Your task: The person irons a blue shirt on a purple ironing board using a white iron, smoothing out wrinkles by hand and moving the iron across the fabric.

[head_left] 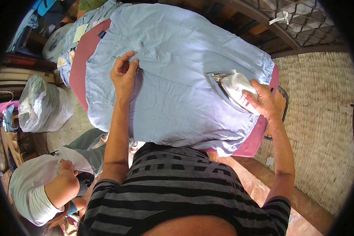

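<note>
A light blue garment [169, 84] lies spread over a maroon-covered ironing board [81, 78], with wrinkles across its middle and near edge. My right hand [263, 100] is wrapped round the handle of a white iron [236, 88]. The iron rests on the right part of the cloth, its metal tip toward the upper left. Over the left part of the garment is my left hand [124, 76], its fingers loosely bent, thumb and forefinger apart, with nothing visible in them. A small dark label [102, 34] shows at the garment's upper left.
A person in a white shirt [47, 185] sits close by at the lower left. Beyond them stands a filled clear plastic bag [41, 104]. More blue cloth [72, 37] hangs at the board's far left end. A metal lattice gate [303, 23] borders the far right.
</note>
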A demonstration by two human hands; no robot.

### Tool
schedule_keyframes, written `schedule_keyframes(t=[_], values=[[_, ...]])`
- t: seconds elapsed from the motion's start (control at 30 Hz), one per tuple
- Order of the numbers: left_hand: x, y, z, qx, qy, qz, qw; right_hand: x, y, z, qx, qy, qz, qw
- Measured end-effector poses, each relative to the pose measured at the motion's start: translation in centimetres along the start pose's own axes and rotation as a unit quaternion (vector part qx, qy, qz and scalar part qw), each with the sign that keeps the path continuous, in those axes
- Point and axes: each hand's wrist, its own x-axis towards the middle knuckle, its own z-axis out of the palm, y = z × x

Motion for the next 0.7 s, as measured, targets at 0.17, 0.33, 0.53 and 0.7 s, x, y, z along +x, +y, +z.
schedule_keyframes(t=[0.17, 0.33, 0.53, 0.7], values=[[-0.1, -0.1, -0.1, -0.009, 0.009, 0.019, 1.0, 2.2, -3.4, 1.7, 0.007, -0.04, -0.045, 0.998], [-0.3, -0.5, -0.4, 0.067, 0.014, 0.053, 0.996, 0.8, -1.3, 0.6, 0.013, -0.07, -0.051, 0.996], [-0.6, -0.8, 0.4, 0.087, 0.037, 0.084, 0.992, -2.0, 3.4, -2.4, -0.006, -0.052, -0.075, 0.996], [-0.5, -1.3, 0.2, 0.051, 0.043, 0.085, 0.994, -1.1, 2.0, -1.3, -0.004, -0.064, -0.037, 0.997]])
